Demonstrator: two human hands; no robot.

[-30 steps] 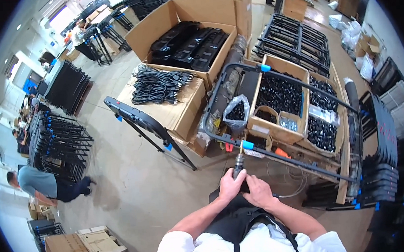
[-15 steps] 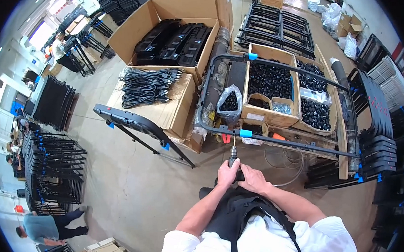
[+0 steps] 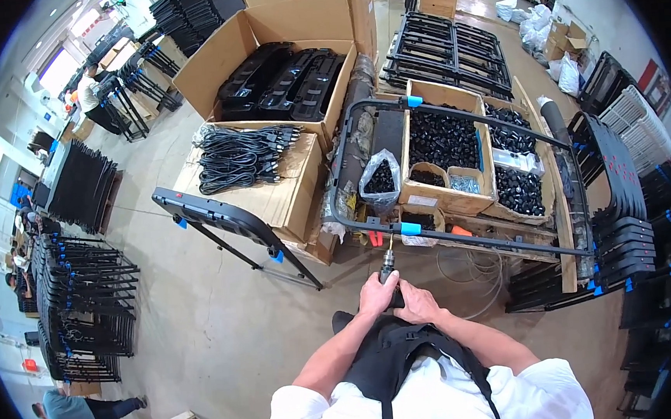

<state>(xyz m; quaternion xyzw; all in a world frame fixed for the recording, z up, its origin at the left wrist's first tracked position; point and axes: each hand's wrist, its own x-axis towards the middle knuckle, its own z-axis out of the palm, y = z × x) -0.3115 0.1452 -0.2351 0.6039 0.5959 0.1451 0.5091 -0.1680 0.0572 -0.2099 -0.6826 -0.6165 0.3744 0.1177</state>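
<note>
Both of my hands are wrapped round a power drill held in front of my waist. My left hand closes on it from the left, thumb along its top, and my right hand grips it from the right. The drill's gold-coloured bit points away from me and reaches the near rail of a black tubular frame. I cannot tell if the tip enters the rail. Blue pieces wrap the frame's tubes. The frame lies across a bench above wooden boxes. My fingers hide most of the drill's body.
Wooden boxes of small black parts sit under the frame. To the left, bundled black cables lie on a carton, beside an upright black frame. An open carton holds black panels. Frames stack at right. A co-worker is lower left.
The view has shifted slightly, and the co-worker at lower left appears lower in the picture. My hands and the drill stay at the near rail with the same grip.
</note>
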